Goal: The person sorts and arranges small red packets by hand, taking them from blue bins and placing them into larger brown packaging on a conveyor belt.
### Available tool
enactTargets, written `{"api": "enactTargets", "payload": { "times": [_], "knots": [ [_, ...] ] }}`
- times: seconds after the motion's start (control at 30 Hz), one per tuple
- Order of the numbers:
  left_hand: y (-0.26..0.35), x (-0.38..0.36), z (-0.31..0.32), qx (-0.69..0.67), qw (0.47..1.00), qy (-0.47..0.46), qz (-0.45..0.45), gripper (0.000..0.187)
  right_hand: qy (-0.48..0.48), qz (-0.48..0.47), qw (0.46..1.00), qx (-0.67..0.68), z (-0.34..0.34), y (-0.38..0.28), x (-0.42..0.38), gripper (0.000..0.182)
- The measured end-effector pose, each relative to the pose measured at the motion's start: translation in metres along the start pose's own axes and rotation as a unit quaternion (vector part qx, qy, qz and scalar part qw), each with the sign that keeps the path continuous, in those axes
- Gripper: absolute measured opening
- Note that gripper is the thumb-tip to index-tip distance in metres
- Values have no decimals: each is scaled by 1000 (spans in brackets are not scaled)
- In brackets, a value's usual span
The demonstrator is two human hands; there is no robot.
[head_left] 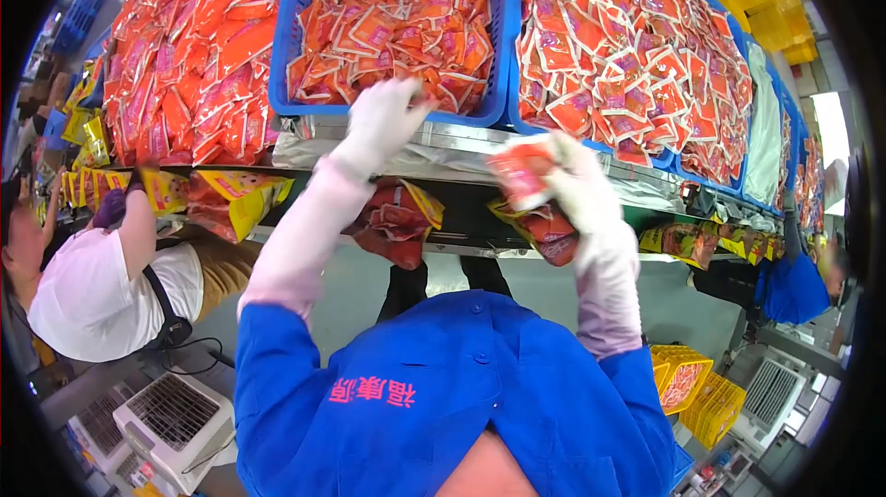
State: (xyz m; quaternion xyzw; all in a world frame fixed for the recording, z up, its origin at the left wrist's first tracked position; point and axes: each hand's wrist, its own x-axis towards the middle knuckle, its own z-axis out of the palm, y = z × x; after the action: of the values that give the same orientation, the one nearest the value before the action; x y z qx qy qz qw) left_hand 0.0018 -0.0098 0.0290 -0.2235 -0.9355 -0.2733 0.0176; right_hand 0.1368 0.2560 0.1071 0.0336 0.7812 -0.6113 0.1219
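Small red packets with white edges fill a blue crate in front of me. My left hand, in a white glove, is at the crate's near rim with its fingers curled; what they hold, if anything, is hidden. My right hand, gloved too, grips a red packet, slightly blurred, above an open yellow and red bag on the dark conveyor. Another yellow and red bag stands on the conveyor below my left hand, with red contents showing.
More red packets are heaped at left and in a blue crate at right. A co-worker in white is at the left, one in blue at the far right. More bags line the conveyor. Yellow baskets stand lower right.
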Motion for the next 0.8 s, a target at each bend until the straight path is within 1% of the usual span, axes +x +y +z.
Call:
{"api": "enactTargets", "payload": {
  "times": [0.03, 0.07, 0.1, 0.13, 0.17, 0.2, 0.27, 0.3, 0.33, 0.37, 0.4, 0.43, 0.47, 0.5, 0.53, 0.57, 0.6, 0.63, 0.67, 0.7, 0.73, 0.8],
  "knots": [
    [2, 34, 17, 27, 992, -98, -77, 31, 41, 38, 997, 43, -13, 2, -11, 29],
    [4, 63, 33, 53, 968, -196, -149, 33, 87, 72, 990, 90, -27, 4, -23, 28],
    [-1, 78, 52, 86, 959, -223, -151, 33, 135, 101, 976, 138, -41, 6, -33, 27],
    [-7, 89, 76, 118, 949, -252, -149, 33, 178, 108, 959, 191, -50, 13, -45, 28],
    [-17, 97, 96, 146, 945, -263, -125, 32, 203, 31, 958, 201, -69, 53, -55, 30],
    [-28, 102, 107, 176, 940, -273, -100, 31, 217, -21, 955, 200, -71, 49, -64, 35],
    [-35, 93, 94, 160, 965, -195, -76, 28, 272, -50, 936, 217, -73, 57, -71, 40],
    [-34, 81, 73, 91, 983, -153, -39, 25, 282, -52, 930, 230, -74, 62, -71, 44],
    [-24, 62, 45, 21, 994, -110, -4, 22, 280, -59, 929, 235, -75, 66, -71, 42],
    [-1, 40, 17, -45, 992, -118, -28, 17, 280, -63, 927, 241, -70, 64, -71, 40],
    [22, 17, -6, -110, 985, -122, -53, 13, 277, -70, 926, 247, -64, 57, -67, 39],
    [50, -12, -15, -225, 968, -110, -22, 12, 270, -76, 927, 248, -54, 48, -64, 35],
    [79, -39, -16, -337, 937, -93, 5, 12, 261, -90, 938, 210, -48, 44, -62, 29],
    [92, -60, -4, -252, 961, -74, 84, 13, 258, -85, 947, 170, -37, 37, -61, 25],
    [97, -76, 15, -163, 972, -53, 163, 13, 253, -83, 955, 128, -26, 29, -61, 21],
    [103, -84, 34, -135, 973, -59, 180, 14, 250, -73, 963, 65, -16, 24, -62, 16],
    [104, -92, 48, -109, 972, -66, 196, 16, 236, -53, 969, 58, -4, 18, -65, 17],
    [97, -97, 56, -110, 973, -63, 191, 16, 223, -79, 969, 75, 9, 22, -63, 19],
    [92, -98, 64, -34, 978, -62, 196, 15, 209, -107, 968, 90, 18, 26, -62, 21],
    [90, -96, 64, 43, 977, -62, 200, 14, 177, -97, 977, 74, 21, 25, -63, 23],
    [86, -98, 61, 41, 978, -60, 193, 14, 146, -122, 979, 79, 26, 28, -61, 27],
    [78, -101, 49, 166, 953, -133, 214, 10, 78, -178, 978, -82, 36, 30, -55, 31]
  ]
}}
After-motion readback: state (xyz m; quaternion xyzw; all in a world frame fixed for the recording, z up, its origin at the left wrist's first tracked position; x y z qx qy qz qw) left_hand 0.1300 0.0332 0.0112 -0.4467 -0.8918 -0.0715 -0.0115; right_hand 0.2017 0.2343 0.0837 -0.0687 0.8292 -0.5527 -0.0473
